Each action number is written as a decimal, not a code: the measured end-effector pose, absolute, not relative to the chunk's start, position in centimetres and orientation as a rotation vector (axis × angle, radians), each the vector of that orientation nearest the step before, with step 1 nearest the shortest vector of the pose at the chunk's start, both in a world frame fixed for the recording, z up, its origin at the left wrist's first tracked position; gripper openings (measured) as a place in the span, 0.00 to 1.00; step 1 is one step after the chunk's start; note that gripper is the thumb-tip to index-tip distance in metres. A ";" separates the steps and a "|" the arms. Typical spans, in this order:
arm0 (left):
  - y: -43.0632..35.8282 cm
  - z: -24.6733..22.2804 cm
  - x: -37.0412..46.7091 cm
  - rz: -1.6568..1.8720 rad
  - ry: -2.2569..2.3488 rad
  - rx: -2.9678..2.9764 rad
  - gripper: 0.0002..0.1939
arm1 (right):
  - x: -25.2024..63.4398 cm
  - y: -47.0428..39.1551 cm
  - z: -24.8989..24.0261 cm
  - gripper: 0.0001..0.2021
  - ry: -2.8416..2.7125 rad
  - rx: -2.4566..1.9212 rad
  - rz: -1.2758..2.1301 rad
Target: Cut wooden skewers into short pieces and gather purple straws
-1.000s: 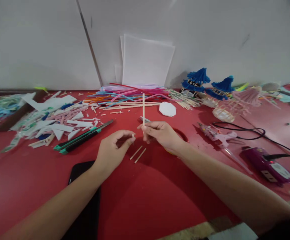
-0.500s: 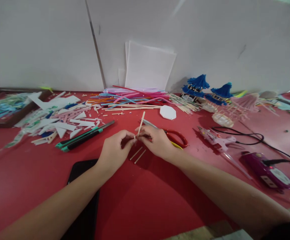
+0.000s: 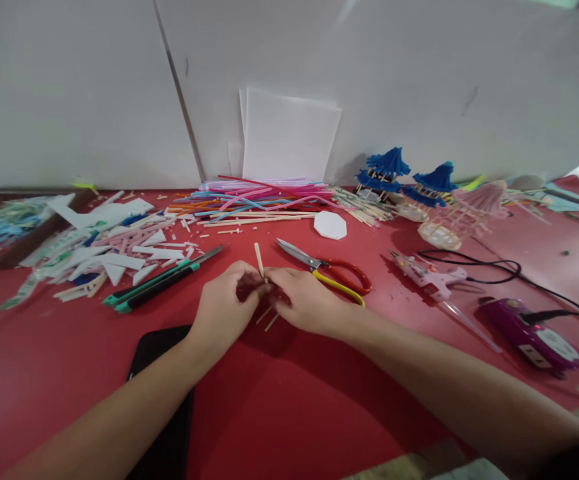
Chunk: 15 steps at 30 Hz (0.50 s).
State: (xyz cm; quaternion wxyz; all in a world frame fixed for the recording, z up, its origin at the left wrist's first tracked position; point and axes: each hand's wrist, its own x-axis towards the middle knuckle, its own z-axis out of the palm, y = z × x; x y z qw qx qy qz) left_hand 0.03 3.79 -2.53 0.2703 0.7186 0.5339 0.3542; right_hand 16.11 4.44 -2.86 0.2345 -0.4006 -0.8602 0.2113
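Observation:
My left hand (image 3: 226, 303) and my right hand (image 3: 304, 297) meet over the middle of the red table, fingertips pinched together. A pale wooden stick (image 3: 258, 259) rises from between them, its lower end hidden by the fingers. Which hand bears more of it is hard to see; both have closed fingers at its base. Two short sticks (image 3: 271, 322) lie on the table just beneath my right fingers, partly covered. Scissors (image 3: 319, 265) with red and yellow handles lie open beyond my right hand. Green and black cutters (image 3: 162, 280) rest to the left of my left hand.
Paper scraps (image 3: 114, 253) and a brown tray (image 3: 29, 241) lie left. Coloured sticks (image 3: 269, 197) and a white octagon (image 3: 330, 225) are behind. To the right are small blue-roofed models (image 3: 384, 170), a glue gun (image 3: 432, 279) and a purple power strip (image 3: 534, 337). A black phone (image 3: 164, 400) lies under my left forearm.
The stick now tilts the other way, its top leaning left. My right hand has moved closer to my left, covering more of the short sticks and uncovering the scissors' blades.

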 end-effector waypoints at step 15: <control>3.7 -1.9 -0.3 1.071 1.416 1.860 0.07 | 16.3 4.9 -3.8 0.05 -2.096 -1.109 0.676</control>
